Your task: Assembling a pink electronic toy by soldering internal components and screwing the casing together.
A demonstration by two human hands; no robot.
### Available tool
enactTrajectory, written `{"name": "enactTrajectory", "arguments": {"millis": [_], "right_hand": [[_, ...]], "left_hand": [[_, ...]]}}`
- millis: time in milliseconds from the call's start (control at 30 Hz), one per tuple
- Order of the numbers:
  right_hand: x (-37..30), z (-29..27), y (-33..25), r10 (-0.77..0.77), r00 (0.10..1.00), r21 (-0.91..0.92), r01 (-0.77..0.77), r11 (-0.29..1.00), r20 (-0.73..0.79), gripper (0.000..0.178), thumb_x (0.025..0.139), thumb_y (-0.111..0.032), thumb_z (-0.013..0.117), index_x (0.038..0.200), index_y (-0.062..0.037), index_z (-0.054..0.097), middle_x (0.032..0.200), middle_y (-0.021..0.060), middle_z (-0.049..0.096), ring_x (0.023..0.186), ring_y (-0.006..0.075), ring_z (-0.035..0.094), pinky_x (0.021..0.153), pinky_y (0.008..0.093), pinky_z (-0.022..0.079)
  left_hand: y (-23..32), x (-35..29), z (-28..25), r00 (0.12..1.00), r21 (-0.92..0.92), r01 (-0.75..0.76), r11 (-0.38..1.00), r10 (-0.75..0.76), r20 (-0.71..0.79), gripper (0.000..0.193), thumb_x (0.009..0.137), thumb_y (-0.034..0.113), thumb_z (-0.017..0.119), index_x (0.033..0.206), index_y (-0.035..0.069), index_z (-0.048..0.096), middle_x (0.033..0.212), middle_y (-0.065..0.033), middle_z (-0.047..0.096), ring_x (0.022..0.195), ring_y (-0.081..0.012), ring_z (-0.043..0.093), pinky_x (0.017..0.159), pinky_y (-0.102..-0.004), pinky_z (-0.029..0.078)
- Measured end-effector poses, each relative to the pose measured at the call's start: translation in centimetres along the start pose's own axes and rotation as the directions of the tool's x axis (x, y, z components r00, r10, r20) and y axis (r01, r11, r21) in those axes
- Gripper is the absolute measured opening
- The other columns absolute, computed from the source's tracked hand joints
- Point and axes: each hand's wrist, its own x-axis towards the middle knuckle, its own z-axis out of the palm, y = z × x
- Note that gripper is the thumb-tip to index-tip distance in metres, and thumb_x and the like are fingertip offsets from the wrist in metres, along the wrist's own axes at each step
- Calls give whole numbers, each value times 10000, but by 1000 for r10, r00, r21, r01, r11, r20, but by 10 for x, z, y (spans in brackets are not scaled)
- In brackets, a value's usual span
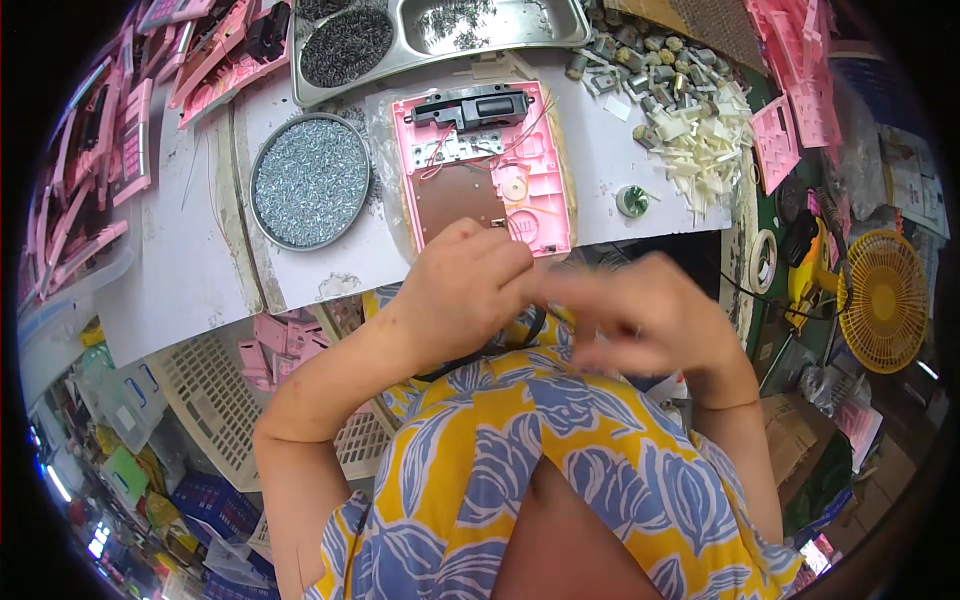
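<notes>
In front of me a pink plastic casing (552, 182) lies face down on a padded base. It holds a black plastic mechanism (475, 108), a brown circuit board (452, 196), a metal strip and thin red wires. My left hand (462, 285) is at the casing's near edge, covering part of the board. Its fingers are curled together, and anything they hold is hidden. Just to the right, my right hand (645, 310) is smeared by motion, with a finger reaching across to the left fingertips. I cannot make out anything in it.
A round dish (312, 180) of small silvery screws stands left of the casing. Behind is a metal tray (440, 52) with dark screws. Small motors (650, 75), white plastic pieces (705, 145) and a green spool (632, 201) lie right. Pink casings (100, 170) pile up left; a yellow fan (882, 300) stands right.
</notes>
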Motion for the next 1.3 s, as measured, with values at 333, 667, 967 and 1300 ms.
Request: {"name": "enactTrajectory", "arguments": {"millis": [333, 667, 967, 1300], "right_hand": [[31, 40, 51, -388, 909, -450, 285, 846, -154, 358, 808, -326, 790, 1118, -156, 741, 1013, 10, 645, 944, 242, 570, 827, 398, 434], [57, 86, 12, -359, 868, -536, 132, 834, -344, 228, 775, -237, 776, 976, -149, 714, 941, 9, 639, 954, 250, 568, 885, 445, 391], [67, 105, 15, -370, 840, -517, 129, 846, -396, 227, 727, -283, 808, 850, -155, 667, 906, -5, 620, 926, 245, 556, 854, 474, 360], [59, -7, 25, -407, 820, -308, 298, 903, -401, 174, 747, -157, 757, 907, -93, 725, 874, 43, 682, 817, 242, 589, 859, 389, 449]], "left_hand": [[-5, -34, -2, 976, 16, 65, 998, -60, -211, 202, 769, 104, 777, 956, 66, 710, 848, -41, 643, 710, -214, 617, 590, -351, 457], [0, -71, 1, 830, 21, 517, 856, -495, -259, 178, 818, 94, 742, 747, 61, 583, 709, -104, 510, 550, -293, 576, 489, -395, 470], [25, -80, -24, 850, 4, 457, 889, -439, 291, 205, 850, 167, 731, 993, 74, 617, 950, -117, 619, 839, -329, 651, 712, -439, 526], [-55, -57, -25, 995, -100, 90, 991, -95, -44, 530, 777, 236, 834, 1289, 231, 700, 1314, -161, 583, 1108, -370, 575, 930, -458, 482]]}}
